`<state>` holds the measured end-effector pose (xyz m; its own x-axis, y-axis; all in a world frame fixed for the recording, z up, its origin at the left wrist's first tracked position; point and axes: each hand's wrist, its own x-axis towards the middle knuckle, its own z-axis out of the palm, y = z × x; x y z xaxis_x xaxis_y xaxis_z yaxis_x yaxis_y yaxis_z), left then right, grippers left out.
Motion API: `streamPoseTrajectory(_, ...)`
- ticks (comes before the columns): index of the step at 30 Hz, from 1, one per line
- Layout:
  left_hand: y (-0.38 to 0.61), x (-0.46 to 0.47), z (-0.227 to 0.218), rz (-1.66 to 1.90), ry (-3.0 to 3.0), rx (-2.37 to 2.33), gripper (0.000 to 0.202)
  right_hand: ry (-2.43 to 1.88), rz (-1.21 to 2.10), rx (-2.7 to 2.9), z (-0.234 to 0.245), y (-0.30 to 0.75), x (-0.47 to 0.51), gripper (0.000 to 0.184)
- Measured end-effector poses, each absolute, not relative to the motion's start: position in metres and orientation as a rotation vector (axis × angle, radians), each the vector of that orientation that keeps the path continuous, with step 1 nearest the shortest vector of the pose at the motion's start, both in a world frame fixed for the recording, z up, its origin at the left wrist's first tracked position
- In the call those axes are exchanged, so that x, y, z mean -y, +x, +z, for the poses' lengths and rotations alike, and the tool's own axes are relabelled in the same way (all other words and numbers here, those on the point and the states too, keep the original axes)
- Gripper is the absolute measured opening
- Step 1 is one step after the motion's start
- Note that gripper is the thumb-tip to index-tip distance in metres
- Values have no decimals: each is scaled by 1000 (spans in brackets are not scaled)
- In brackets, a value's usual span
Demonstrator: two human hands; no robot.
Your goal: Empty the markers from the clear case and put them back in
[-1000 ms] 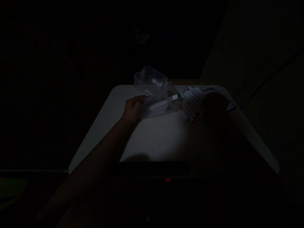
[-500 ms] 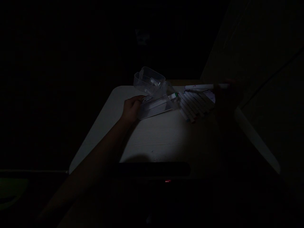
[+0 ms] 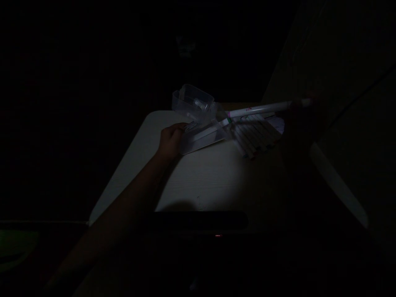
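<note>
Item 1, held marker (image 3: 260, 109): white barrel, pinkish band at L end; vs. 0.5 s ago, L end is shifted left & tipped down, from above the loose markers (image 3: 255, 134) to the open R end of the clear case (image 3: 187, 147); meaning, as judged: marker is at the case but not in it; contact w/ case can't be told.

Axis: long axis runs approx. L–R, L end lower in view; L end points at case, R end out past the hand; slope approx. that of the green-capped marker (image 3: 204, 133) lying in the case, though shallower; loose markers slant the other way, below it.

Hands: R hand (image 3: 297, 117) v. dark, appears closed round the marker's R part, finger detail n/a; L hand (image 3: 169, 142) clamped on case's L end, position approx. unchanged; hands well apart.

Support: pale table (image 3: 198, 177), under case & loose markers.
</note>
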<state>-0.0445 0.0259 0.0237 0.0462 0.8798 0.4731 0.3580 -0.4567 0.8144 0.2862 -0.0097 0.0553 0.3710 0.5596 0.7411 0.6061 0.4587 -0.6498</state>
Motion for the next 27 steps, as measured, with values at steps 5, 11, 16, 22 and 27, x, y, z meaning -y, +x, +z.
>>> streamPoseTrajectory(5,-44,-25,25,1401,1870,-1249,35,-1101,-14,1103,62,268,18,30)
streamPoseTrajectory(11,-44,-26,23,1400,1873,-1263,34,-1106,167,1294,55,247,20,31)
streamPoseTrajectory(16,-45,-28,21,1407,1918,-1229,32,-1144,177,1384,51,238,27,33)
streamPoseTrajectory(22,-43,-28,23,1412,1891,-1230,30,-1119,108,1477,49,235,30,32)
streamPoseTrajectory(27,-44,-27,23,1393,1912,-1246,32,-1168,64,1501,47,238,27,33)
